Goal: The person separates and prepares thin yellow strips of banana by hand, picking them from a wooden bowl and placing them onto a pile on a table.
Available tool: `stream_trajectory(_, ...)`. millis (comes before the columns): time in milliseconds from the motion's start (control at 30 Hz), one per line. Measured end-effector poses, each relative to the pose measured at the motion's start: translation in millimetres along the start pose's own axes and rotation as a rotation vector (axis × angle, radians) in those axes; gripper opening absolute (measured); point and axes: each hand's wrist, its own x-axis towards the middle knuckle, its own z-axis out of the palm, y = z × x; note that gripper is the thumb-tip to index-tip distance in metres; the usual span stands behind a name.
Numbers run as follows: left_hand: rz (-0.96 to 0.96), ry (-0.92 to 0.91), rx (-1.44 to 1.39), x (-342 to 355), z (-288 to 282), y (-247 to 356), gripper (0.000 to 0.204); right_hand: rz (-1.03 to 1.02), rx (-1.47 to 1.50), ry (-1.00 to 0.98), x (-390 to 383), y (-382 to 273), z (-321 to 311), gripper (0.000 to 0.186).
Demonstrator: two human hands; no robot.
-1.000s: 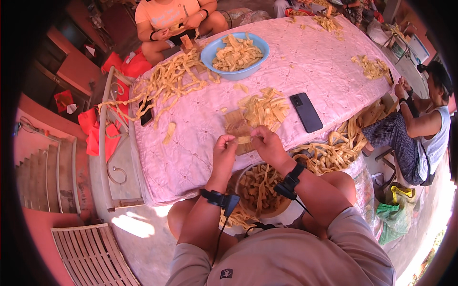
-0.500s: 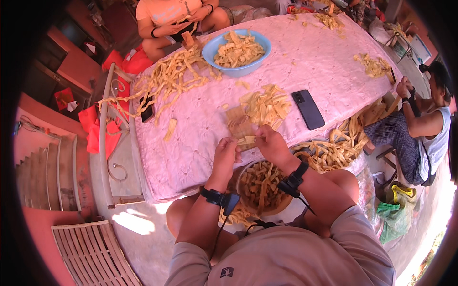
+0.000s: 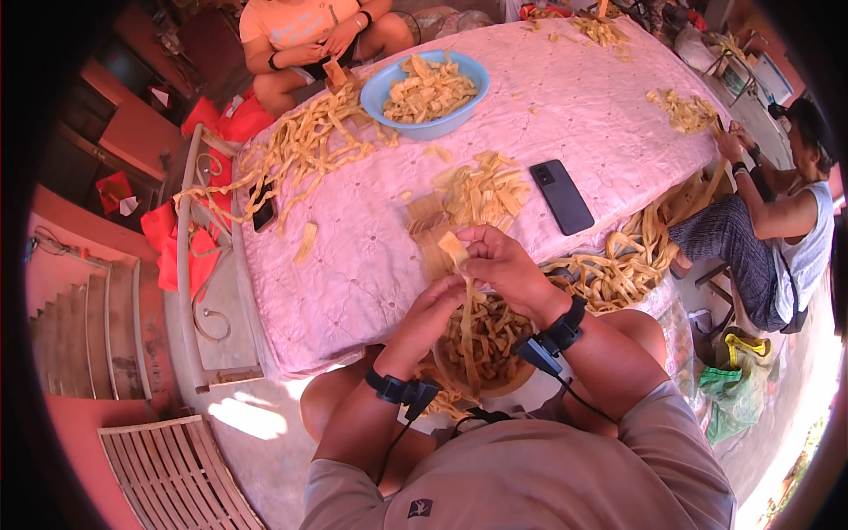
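A tan, flat plant-fibre strip (image 3: 469, 331) hangs from my hands toward a bowl of similar strips (image 3: 496, 340) between my knees. My right hand (image 3: 505, 272) pinches the strip near its top, where a folded piece (image 3: 452, 248) sticks up past the fingertips. Just below and to the left, my left hand (image 3: 431, 314) has its fingertips closed on the hanging part; its thumb is partly hidden. Beyond my hands lie a small wooden board (image 3: 427, 231) on the table's edge and a pile of short folded strips (image 3: 488, 190).
The table wears a pink quilted cover (image 3: 353, 265). On it are a dark phone (image 3: 563, 198), a blue basin (image 3: 371, 94) of folded pieces and long strips (image 3: 305, 150). More strips (image 3: 618, 269) lie right of my knees. One person (image 3: 305, 31) sits opposite, another (image 3: 786, 221) at right.
Both hands have come back from the wooden board toward me. The strip, earlier stretched between my fingers over the board, now hangs down with its folded end raised.
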Motion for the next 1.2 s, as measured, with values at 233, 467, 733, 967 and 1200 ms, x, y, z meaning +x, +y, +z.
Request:
stream_trajectory(233, -0.093, -0.116, -0.267, -3.5, 4.7, 5.7, 0.039, -0.005, 0.130, -0.034, -3.2, -12.1, 10.4, 0.039)
stream_trajectory(467, 0.154, -0.050, -0.380, -11.2, -6.1, 17.7, 0.033, 0.031, -0.172, 0.090, -0.6, -20.7, -1.3, 0.012)
stream_trajectory(733, 0.603, -0.029, 0.406, -6.5, -21.3, 30.2, 0.018, 0.257, 0.173, 0.180, -7.7, -32.6, -3.0, 0.006)
stream_trajectory(967, 0.799, 0.135, 1.021, -13.7, -11.7, 34.7, 0.022, 0.286, 0.211, 0.055, -11.3, -30.2, -4.0, 0.009)
stream_trajectory(1200, 0.612, 0.200, 0.833, -8.4, -7.1, 18.3, 0.030, 0.328, 0.026, -0.027, -11.2, -14.1, 1.8, 0.010)
